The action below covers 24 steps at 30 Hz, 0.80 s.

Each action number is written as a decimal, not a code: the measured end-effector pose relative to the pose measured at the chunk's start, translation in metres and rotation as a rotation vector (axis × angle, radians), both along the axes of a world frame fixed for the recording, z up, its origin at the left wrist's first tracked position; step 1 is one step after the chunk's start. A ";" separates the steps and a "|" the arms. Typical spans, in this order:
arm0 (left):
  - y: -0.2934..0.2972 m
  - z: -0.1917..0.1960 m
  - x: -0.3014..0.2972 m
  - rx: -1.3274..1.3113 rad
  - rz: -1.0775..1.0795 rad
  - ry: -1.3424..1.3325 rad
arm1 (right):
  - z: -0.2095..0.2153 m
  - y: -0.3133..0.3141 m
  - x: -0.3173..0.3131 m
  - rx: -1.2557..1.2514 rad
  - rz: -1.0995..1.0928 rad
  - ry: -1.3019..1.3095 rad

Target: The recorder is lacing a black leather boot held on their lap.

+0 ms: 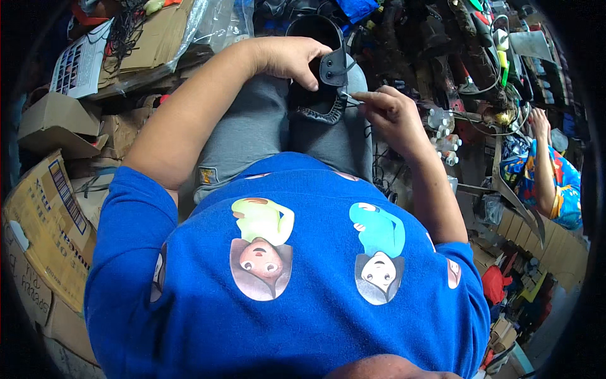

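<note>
A black leather shoe upper (pixel 332 68) rests across my lap, its flap punched with eyelets and a padded, stitched-looking edge (pixel 325 117) curving nearest me. My left hand (pixel 291 61) grips it from the left, thumb pointing down toward the opening and fingertips partly hidden behind the flap. On the right, my right hand (pixel 388 112) is closed in a pinch, index finger reaching to the right edge of the upper. From that pinch a thin, pale, needle-like thing (pixel 348 95) meets the leather; its exact kind is too small to tell. Dark thread-like strands hang below the right fingers.
Cardboard boxes (pixel 60 125) and flattened cardboard (pixel 47 218) crowd the left side. Plastic bottles (pixel 445 136) stand beyond my right forearm. Farther right is another person's arm (pixel 543 170) in a colourful sleeve. Tools and clutter (pixel 470 82) fill the far right.
</note>
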<state>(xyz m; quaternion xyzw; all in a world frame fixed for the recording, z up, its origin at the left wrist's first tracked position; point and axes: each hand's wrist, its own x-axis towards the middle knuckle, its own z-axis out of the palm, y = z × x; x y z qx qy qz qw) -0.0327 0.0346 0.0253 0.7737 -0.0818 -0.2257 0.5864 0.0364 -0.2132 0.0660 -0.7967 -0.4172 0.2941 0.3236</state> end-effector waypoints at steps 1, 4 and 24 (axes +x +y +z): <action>0.000 0.000 0.000 0.105 -0.013 -0.068 | -0.006 0.001 0.002 -0.016 0.024 -0.097; 0.000 -0.011 -0.001 0.108 0.068 -0.088 | -0.011 0.006 0.004 -0.040 0.044 -0.192; -0.025 0.015 0.062 0.224 -0.137 -0.044 | -0.011 -0.010 0.021 -0.028 -0.079 -0.091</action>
